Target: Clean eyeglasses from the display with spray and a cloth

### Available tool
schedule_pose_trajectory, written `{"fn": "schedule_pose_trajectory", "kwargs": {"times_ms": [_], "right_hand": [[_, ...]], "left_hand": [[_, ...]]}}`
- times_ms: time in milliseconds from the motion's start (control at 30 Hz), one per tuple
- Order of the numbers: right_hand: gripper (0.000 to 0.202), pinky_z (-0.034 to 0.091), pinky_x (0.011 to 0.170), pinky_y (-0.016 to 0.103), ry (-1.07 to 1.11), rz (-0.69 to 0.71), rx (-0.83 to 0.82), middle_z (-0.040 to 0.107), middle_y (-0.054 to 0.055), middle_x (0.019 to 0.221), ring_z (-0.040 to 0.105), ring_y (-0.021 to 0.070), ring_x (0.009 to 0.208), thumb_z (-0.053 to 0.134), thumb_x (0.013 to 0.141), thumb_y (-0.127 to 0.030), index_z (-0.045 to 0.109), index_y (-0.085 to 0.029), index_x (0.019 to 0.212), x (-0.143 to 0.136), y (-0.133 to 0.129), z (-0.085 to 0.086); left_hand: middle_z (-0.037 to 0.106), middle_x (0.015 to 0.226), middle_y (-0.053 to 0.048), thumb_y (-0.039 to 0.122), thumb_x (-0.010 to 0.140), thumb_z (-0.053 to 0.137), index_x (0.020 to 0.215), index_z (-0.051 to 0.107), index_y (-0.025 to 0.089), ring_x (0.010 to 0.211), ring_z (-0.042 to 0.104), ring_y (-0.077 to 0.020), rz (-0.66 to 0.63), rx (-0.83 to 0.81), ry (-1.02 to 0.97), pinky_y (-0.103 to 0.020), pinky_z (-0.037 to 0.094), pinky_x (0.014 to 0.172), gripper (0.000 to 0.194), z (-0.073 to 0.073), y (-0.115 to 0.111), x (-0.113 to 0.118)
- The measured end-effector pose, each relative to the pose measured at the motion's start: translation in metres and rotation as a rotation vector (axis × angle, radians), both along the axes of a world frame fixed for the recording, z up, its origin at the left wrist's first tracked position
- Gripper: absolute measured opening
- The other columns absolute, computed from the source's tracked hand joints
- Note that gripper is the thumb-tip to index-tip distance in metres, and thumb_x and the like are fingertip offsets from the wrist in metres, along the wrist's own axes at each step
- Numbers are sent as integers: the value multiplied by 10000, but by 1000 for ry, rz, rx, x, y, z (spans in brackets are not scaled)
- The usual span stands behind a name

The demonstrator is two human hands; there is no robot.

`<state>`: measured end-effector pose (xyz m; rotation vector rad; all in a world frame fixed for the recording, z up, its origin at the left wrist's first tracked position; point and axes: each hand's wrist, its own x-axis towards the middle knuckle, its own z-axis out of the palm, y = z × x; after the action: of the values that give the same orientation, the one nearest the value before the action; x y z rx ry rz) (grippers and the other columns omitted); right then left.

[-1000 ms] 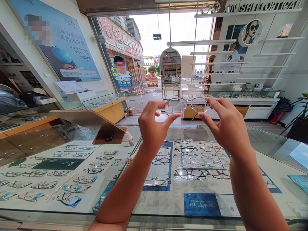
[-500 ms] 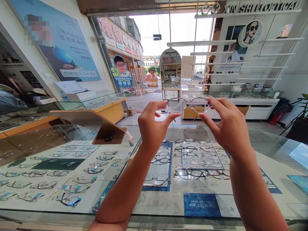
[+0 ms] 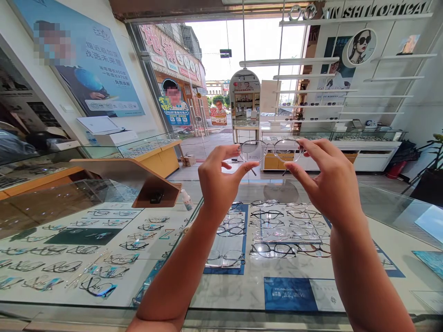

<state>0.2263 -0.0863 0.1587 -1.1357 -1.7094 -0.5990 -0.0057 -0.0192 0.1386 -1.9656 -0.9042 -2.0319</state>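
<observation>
A pair of round, thin-rimmed eyeglasses is held up in front of me, above the glass display counter. Its clear lenses face away from me and the temples' ends hang below the rims. My left hand pinches the left end of the frame between thumb and fingers. At the opposite end, my right hand grips the frame the same way. Beneath the glass, several rows of eyeglass frames lie below and between my forearms.
A wooden stand and a small white bottle are on the counter to the left. An arched mirror stands beyond my hands. Farther back are a white display cabinet and wall shelves.
The glasses have shifted very slightly, with the right rim a touch higher and the temple ends a little farther right. Both hands keep their hold.
</observation>
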Motion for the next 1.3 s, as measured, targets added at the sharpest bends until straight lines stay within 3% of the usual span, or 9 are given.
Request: {"fn": "schedule_pose_trajectory", "kwargs": {"times_ms": [767, 900, 1100, 1300], "right_hand": [[473, 584, 938, 517, 0, -11, -65, 753, 167, 1272, 721, 358, 1116, 659, 1022, -394, 679, -193, 1450, -1, 1, -2], [449, 581, 932, 508, 9, 0, -34, 764, 158, 1235, 717, 351, 1105, 676, 1019, -408, 707, -196, 1414, -1, 1, -1], [428, 572, 941, 498, 31, 26, 46, 791, 138, 1184, 716, 337, 1080, 772, 969, -447, 766, -202, 1320, -2, 1, -1], [416, 571, 933, 496, 36, 35, 88, 799, 124, 1178, 717, 329, 1070, 797, 955, -434, 772, -223, 1313, -3, 1, -1]], "left_hand": [[805, 1024, -17, 458, 768, 976, 1123, 736, 255, 914, 760, -185, 93, 159, 49, -302, 567, 663, 475, -3, 1, -1], [817, 1029, -35, 497, 778, 959, 1123, 754, 242, 947, 784, -196, 24, 59, 13, -289, 582, 646, 476, -1, 3, -2], [843, 1046, -63, 507, 742, 975, 1130, 774, 250, 1000, 823, -234, -184, -137, -43, -270, 622, 632, 506, 1, 13, -9], [845, 1088, -77, 506, 715, 991, 1138, 779, 262, 1050, 826, -256, -249, -176, -44, -264, 638, 645, 533, 1, 19, -13]]}}
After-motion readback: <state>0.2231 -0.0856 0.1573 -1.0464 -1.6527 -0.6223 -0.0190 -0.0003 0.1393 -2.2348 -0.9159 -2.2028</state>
